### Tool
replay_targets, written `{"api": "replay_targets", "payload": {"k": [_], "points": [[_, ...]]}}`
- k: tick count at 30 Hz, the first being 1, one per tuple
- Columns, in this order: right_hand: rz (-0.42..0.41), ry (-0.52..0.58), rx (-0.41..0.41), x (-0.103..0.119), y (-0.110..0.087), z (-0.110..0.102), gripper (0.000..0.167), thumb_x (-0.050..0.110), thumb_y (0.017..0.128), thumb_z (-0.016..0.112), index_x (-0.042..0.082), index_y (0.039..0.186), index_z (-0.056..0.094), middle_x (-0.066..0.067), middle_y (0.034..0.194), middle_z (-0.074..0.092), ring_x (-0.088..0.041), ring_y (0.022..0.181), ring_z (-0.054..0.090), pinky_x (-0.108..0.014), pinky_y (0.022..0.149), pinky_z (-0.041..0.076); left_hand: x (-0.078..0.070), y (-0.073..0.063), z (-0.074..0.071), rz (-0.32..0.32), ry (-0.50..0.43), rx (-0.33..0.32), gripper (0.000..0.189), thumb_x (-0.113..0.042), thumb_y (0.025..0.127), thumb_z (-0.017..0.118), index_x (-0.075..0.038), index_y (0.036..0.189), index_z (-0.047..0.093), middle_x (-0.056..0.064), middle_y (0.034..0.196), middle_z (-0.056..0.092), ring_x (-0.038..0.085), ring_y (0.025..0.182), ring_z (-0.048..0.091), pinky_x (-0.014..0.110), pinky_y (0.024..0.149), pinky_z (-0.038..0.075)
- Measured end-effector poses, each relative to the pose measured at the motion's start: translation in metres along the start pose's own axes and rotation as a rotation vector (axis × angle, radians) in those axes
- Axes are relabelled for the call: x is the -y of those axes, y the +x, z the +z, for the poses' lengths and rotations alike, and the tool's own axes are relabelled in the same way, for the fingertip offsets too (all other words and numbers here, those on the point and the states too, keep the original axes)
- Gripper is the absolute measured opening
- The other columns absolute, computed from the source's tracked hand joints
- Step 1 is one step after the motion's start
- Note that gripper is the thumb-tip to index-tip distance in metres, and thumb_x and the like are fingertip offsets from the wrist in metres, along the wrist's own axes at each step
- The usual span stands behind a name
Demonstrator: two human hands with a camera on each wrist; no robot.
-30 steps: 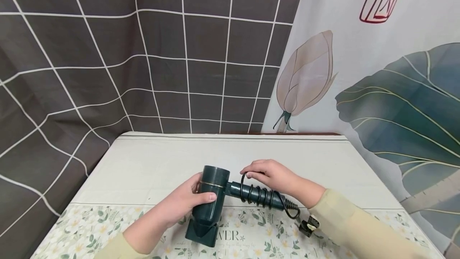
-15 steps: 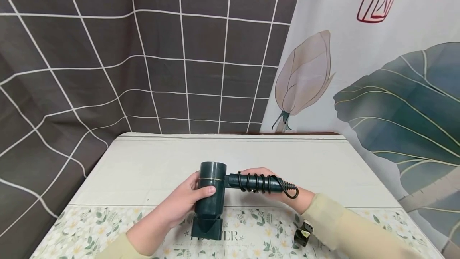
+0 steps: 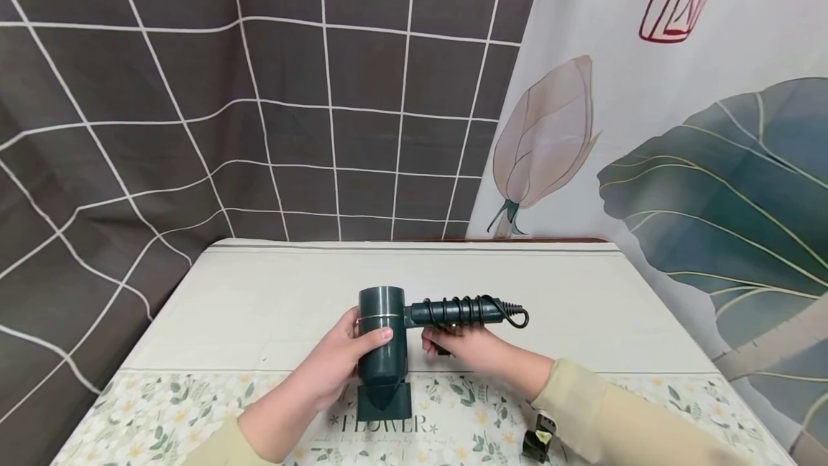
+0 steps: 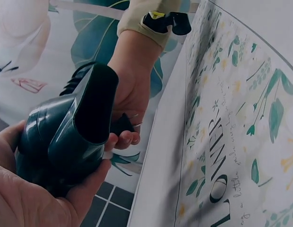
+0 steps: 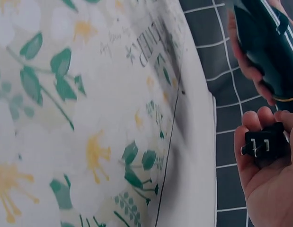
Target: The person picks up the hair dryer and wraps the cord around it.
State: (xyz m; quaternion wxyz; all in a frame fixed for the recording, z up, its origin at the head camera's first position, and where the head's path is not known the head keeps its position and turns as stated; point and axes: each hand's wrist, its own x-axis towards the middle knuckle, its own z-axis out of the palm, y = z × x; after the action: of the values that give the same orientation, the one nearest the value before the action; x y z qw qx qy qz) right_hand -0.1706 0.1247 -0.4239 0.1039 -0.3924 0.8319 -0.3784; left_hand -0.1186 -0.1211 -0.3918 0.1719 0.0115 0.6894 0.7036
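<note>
In the head view a dark green hair dryer (image 3: 390, 365) is held up over the table, its flat nozzle (image 3: 384, 403) toward me. My left hand (image 3: 333, 358) grips the barrel, thumb across the near side. The handle points right, with black cord (image 3: 467, 311) wound round it in several loops. Under the handle is my right hand (image 3: 479, 351), holding the two-pronged black plug (image 5: 269, 145) with fingers curled round it in the right wrist view. The prongs stick out from the hand. In the left wrist view the nozzle opening (image 4: 96, 106) faces the camera.
A white cloth with a flowered front band covers the table (image 3: 272, 293). Behind it hangs a dark grid-patterned curtain (image 3: 362, 135), with a flower-printed white one (image 3: 556, 185) at the right. A small black device (image 3: 538, 439) sits at the right sleeve.
The right hand has moved from the cord above the handle to beneath it and now holds the plug. The dryer has turned, its handle rising to nearly level and its nozzle swinging right.
</note>
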Motion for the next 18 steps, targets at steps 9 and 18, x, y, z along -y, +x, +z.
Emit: {"api": "replay_targets", "payload": {"k": [9,18], "points": [[0.234,0.418,-0.054,0.011,0.001,0.006,0.024,0.016,0.104,0.052,-0.006,0.111,0.060,-0.007,0.092,0.067,-0.019,0.087,0.066,-0.029,0.081,0.053,-0.002,0.006,0.006,0.012,0.033,-0.079,0.089,-0.042,0.090,0.072,-0.007,0.153,0.019,0.022,0.138,0.051,0.028,0.111,0.062,0.048,0.095,0.049],[0.214,0.523,-0.090,0.016,0.002,0.008,0.041,0.015,0.104,0.051,-0.010,0.138,0.047,-0.014,0.113,0.071,-0.039,0.104,0.065,-0.043,0.084,0.054,-0.003,0.017,0.008,0.011,0.110,-0.178,0.091,-0.045,0.086,0.075,-0.007,0.152,0.025,0.019,0.135,0.054,0.029,0.113,0.061,0.052,0.099,0.043]]}}
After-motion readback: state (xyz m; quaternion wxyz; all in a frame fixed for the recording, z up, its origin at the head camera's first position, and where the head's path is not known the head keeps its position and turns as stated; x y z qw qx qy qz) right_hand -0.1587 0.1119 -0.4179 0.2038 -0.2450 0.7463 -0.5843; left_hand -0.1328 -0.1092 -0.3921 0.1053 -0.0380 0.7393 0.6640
